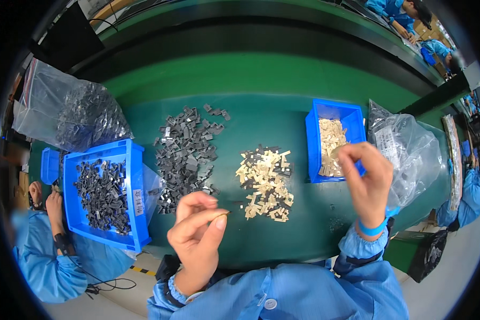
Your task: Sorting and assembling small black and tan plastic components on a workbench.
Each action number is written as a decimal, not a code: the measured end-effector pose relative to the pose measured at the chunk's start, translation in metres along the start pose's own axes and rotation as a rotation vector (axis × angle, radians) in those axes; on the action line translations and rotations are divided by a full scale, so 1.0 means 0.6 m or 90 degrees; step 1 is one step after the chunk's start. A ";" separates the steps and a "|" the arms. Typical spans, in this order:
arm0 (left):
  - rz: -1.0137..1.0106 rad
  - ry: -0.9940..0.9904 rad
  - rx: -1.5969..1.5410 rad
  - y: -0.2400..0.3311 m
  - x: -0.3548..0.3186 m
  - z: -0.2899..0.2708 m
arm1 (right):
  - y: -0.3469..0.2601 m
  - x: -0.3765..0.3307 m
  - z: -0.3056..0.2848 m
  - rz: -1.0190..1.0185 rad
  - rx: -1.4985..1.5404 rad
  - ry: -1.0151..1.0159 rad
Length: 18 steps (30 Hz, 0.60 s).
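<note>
My left hand (200, 232) is closed above the near edge of the green table, thumb and forefinger pinching a small dark piece (229, 213) that barely shows. Above the right blue bin (312, 144), my right hand (369, 178) has its thumb and forefinger together; what they hold, if anything, is hidden. Small cream plastic pieces (330, 137) fill much of that bin. Between my hands lies a mixed pile of cream and dark pieces (265, 184). To its left spreads a larger heap of dark grey plastic pieces (185, 152).
At the left stand a larger blue bin (138, 213) of dark parts and a clear bag (72, 109) of similar parts. A crumpled clear bag (410, 154) lies right of the small bin. A co-worker's hands (53, 208) are at far left; others work beyond, upper right.
</note>
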<state>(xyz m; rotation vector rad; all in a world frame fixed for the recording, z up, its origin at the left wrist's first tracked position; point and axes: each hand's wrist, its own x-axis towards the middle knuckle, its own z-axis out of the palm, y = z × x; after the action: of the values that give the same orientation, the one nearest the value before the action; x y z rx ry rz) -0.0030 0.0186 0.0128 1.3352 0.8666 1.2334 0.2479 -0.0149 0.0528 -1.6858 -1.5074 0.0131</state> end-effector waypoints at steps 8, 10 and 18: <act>0.323 -0.061 0.462 0.022 -0.003 -0.011 | 0.062 0.007 -0.025 -0.034 -0.295 -0.038; 0.361 -0.057 0.479 0.025 -0.005 -0.012 | 0.065 0.005 -0.030 -0.044 -0.292 -0.020; 0.597 -0.113 0.576 0.020 -0.011 -0.004 | -0.026 -0.012 0.002 0.030 0.240 -0.184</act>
<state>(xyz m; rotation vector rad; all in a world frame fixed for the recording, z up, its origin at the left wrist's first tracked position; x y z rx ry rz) -0.0081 0.0109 0.0233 2.7458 0.6856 1.4018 0.2330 -0.0214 0.0575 -1.4544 -1.5550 0.5540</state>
